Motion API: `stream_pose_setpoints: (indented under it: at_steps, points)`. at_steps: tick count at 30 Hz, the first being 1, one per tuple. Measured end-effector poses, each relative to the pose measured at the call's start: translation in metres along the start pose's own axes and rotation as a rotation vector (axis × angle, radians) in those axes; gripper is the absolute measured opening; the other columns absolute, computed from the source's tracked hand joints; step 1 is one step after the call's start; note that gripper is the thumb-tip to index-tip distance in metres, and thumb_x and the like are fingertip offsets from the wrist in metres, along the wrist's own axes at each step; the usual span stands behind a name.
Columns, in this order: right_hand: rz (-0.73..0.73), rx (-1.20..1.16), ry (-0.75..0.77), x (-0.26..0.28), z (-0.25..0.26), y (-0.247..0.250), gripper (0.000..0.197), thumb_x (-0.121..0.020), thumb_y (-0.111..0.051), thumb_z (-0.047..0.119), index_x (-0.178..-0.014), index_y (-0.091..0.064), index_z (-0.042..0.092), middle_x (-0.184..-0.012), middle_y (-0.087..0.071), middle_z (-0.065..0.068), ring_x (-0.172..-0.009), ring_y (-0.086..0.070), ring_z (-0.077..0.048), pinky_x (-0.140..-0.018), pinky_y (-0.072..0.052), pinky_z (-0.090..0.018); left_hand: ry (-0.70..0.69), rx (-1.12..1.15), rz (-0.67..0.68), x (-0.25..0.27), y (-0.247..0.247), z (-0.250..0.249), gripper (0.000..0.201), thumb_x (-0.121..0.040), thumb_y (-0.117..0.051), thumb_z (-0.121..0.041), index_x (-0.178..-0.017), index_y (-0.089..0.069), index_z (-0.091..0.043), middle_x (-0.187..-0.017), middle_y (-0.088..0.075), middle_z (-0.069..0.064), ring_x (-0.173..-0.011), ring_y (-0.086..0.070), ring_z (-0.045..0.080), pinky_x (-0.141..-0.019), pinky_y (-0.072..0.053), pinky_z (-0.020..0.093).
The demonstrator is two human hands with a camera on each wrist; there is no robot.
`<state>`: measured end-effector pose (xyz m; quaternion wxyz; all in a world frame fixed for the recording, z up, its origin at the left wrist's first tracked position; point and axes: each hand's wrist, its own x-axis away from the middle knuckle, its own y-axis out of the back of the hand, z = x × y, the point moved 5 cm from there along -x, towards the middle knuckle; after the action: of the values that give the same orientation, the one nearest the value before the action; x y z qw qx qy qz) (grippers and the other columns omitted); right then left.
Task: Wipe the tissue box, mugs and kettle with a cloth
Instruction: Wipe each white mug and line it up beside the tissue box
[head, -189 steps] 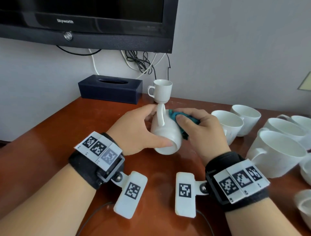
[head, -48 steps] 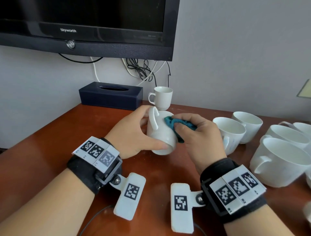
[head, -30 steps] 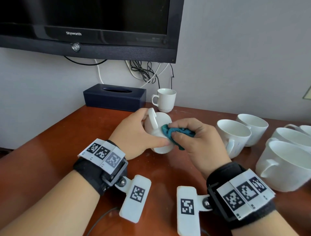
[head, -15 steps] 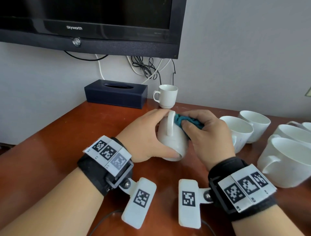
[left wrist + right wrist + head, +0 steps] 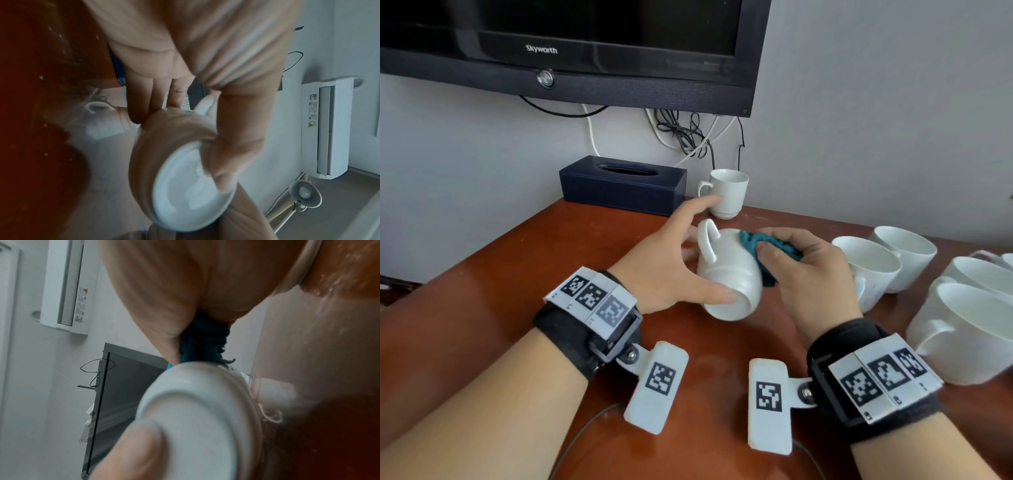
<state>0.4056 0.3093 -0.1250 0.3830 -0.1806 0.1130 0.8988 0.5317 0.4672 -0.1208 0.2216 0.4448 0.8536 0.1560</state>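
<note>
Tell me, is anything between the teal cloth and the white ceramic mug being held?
Nothing visible: the right hand presses the bunched teal cloth straight onto the tilted white ceramic mug, which the left hand grips.

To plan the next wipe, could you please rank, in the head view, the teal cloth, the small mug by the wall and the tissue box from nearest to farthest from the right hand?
1. Teal cloth: in the right hand.
2. Small mug: behind, by the wall.
3. Tissue box: far left, against the wall.

head view downward, wrist views close, upturned
</note>
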Motion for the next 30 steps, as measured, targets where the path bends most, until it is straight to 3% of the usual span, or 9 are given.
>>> stream_pose_setpoints:
  at_steps: [3,6,9,11,14,17,24,30]
  points:
    - [-0.049,-0.064,-0.039,-0.003,-0.002,0.004,0.017,-0.097,-0.069,0.008,-0.092,-0.078,0.022,-0.091,-0.079,0.003,-0.087,-0.074,-0.015,-0.068,-0.059,-0.025,-0.012,0.062,0.052,0.0,-0.004,-0.001,0.109,-0.065,-0.099,-0.023,-0.144,-0.035,-0.063,-0.14,-0.054,-0.008,-0.118,-0.069,0.018,-0.105,-0.055,0.046]
    - [-0.064,-0.089,-0.07,-0.003,-0.004,0.004,0.019,-0.097,-0.068,0.007,-0.089,-0.078,0.022,-0.085,-0.078,0.005,-0.079,-0.073,-0.009,-0.064,-0.057,-0.019,0.004,0.088,0.073,0.0,-0.004,0.001,0.095,-0.07,-0.096,-0.019,-0.138,-0.044,-0.06,-0.14,-0.052,-0.012,-0.12,-0.067,0.016,-0.105,-0.055,0.043]
    - [-0.061,-0.082,-0.094,-0.003,-0.009,0.002,0.019,-0.097,-0.069,0.008,-0.088,-0.077,0.024,-0.083,-0.077,0.008,-0.075,-0.072,-0.005,-0.061,-0.056,-0.018,0.046,0.072,0.085,-0.001,-0.004,0.006,0.087,-0.068,-0.096,-0.028,-0.134,-0.047,-0.057,-0.137,-0.053,-0.013,-0.119,-0.066,0.017,-0.104,-0.056,0.045]
    - [-0.054,-0.075,-0.119,-0.004,-0.014,0.001,0.018,-0.096,-0.07,0.011,-0.09,-0.077,0.025,-0.086,-0.077,0.007,-0.083,-0.073,-0.01,-0.066,-0.059,-0.022,0.075,0.069,0.07,-0.001,-0.003,0.009,0.085,-0.061,-0.096,-0.037,-0.131,-0.05,-0.055,-0.133,-0.055,-0.011,-0.117,-0.067,0.018,-0.103,-0.057,0.048]
    - [-0.042,-0.067,-0.179,-0.005,-0.02,-0.001,0.013,-0.096,-0.07,0.013,-0.097,-0.079,0.022,-0.096,-0.078,0.001,-0.094,-0.075,-0.02,-0.079,-0.065,-0.038,0.105,0.068,0.056,-0.003,-0.001,0.014,0.083,-0.055,-0.097,-0.041,-0.126,-0.054,-0.051,-0.128,-0.06,-0.01,-0.116,-0.068,0.018,-0.102,-0.056,0.051]
    - [-0.017,-0.056,-0.218,-0.006,-0.025,-0.003,0.013,-0.095,-0.07,0.012,-0.094,-0.079,0.022,-0.097,-0.078,-0.002,-0.095,-0.075,-0.024,-0.083,-0.064,-0.047,0.134,0.036,0.063,-0.003,-0.003,0.016,0.083,-0.052,-0.097,-0.043,-0.123,-0.055,-0.052,-0.126,-0.061,-0.01,-0.116,-0.068,0.018,-0.102,-0.056,0.053]
    - [-0.015,-0.044,-0.231,-0.007,-0.03,-0.004,0.012,-0.094,-0.071,0.014,-0.096,-0.079,0.023,-0.096,-0.079,-0.001,-0.095,-0.075,-0.025,-0.086,-0.063,-0.05,0.143,0.016,0.083,-0.003,-0.004,0.016,0.079,-0.053,-0.096,-0.041,-0.12,-0.056,-0.052,-0.121,-0.063,-0.014,-0.115,-0.068,0.015,-0.102,-0.056,0.052]
    - [-0.011,-0.077,-0.259,-0.004,-0.03,-0.005,0.013,-0.095,-0.071,0.013,-0.097,-0.079,0.023,-0.097,-0.079,-0.002,-0.094,-0.075,-0.026,-0.084,-0.064,-0.05,0.161,-0.304,0.11,-0.002,0.006,0.011,0.09,-0.053,-0.085,-0.065,-0.133,-0.044,-0.054,-0.134,-0.051,-0.025,-0.125,-0.054,0.007,-0.109,-0.05,0.045]
